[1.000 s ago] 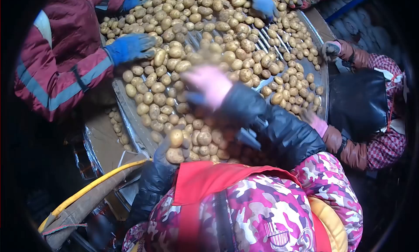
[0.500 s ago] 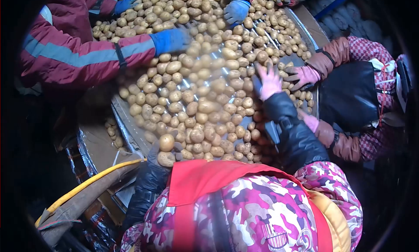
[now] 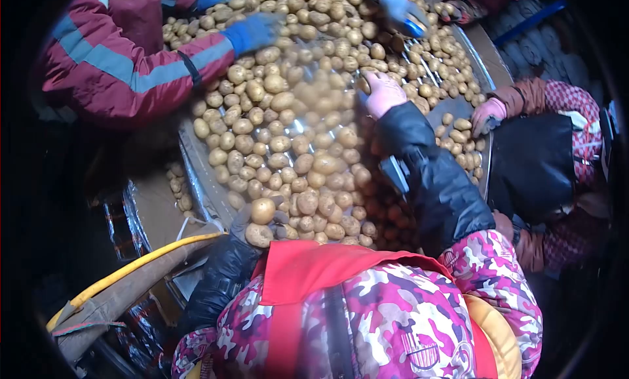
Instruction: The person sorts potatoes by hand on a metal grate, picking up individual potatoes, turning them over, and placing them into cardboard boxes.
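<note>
My left hand (image 3: 241,223), in a dark glove, is closed around two potatoes near the front edge. One potato (image 3: 263,210) sits above the other potato (image 3: 259,235), and both press against the fingers. My right hand (image 3: 383,96), in a pink glove, reaches over the middle of the potato pile (image 3: 282,143). Its fingers curl around a potato (image 3: 362,84), only partly visible at the fingertips. Loose potatoes lie all around both hands, over bars that show between them.
Across the left side stretches a co-worker's blue-gloved hand (image 3: 252,33). Another blue-gloved hand (image 3: 403,13) works at the top. To the right, a co-worker's pink-gloved hand (image 3: 488,115) is at the side board. A yellow-edged flap (image 3: 141,267) stands at lower left.
My right hand has moved up and left, its spread fingers now curled on a potato. My left hand keeps its two potatoes. The top blue-gloved hand has shifted right.
</note>
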`<move>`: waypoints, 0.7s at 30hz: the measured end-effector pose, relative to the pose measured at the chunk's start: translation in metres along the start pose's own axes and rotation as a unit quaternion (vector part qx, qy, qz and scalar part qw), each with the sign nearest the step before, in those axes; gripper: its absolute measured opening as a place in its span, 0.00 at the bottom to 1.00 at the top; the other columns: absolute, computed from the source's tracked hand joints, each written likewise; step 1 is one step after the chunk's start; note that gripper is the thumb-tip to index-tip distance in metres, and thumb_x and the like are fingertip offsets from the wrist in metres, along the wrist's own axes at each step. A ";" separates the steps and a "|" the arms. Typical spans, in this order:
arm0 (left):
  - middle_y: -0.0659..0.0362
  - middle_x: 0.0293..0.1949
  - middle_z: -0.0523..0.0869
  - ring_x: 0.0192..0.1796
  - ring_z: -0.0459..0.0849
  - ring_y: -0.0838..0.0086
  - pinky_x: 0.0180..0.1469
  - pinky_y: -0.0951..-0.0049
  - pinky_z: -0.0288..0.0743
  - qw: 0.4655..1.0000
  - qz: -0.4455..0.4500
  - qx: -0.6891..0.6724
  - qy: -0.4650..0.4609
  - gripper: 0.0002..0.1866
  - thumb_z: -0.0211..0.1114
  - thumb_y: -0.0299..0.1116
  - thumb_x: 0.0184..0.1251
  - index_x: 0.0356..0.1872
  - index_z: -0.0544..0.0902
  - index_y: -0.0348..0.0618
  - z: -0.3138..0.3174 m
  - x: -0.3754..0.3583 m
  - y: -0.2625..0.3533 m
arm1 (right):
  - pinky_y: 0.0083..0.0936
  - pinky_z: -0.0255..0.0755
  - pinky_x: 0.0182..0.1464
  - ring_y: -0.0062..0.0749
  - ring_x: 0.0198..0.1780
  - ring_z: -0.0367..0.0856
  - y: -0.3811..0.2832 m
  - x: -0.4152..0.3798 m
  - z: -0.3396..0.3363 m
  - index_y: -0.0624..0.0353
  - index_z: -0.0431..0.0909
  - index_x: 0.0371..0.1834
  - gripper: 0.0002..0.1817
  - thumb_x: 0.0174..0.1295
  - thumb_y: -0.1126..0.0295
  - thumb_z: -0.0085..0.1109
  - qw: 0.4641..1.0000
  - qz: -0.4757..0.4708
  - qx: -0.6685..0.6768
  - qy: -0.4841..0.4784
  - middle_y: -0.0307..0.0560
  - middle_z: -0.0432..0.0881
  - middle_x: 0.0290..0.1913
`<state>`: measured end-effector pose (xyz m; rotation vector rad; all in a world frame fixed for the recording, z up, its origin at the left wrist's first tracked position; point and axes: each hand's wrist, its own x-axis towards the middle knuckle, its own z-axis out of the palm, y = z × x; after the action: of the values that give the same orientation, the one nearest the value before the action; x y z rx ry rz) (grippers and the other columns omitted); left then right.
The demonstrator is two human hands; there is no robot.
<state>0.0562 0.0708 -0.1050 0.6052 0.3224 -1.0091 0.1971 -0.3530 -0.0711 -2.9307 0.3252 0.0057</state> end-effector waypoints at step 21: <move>0.38 0.71 0.72 0.64 0.82 0.41 0.61 0.37 0.84 0.995 -0.021 -0.065 -0.076 0.41 0.63 0.55 0.72 0.80 0.66 0.45 0.004 0.013 0.006 | 0.45 0.82 0.50 0.55 0.50 0.87 -0.033 -0.111 -0.009 0.59 0.85 0.54 0.18 0.64 0.63 0.65 0.960 -0.213 0.182 -0.002 0.56 0.88 0.49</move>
<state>0.0678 0.0615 -0.1069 0.4033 0.2646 -1.0593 0.0957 -0.2987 -0.0533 -2.5711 -0.2844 -0.0978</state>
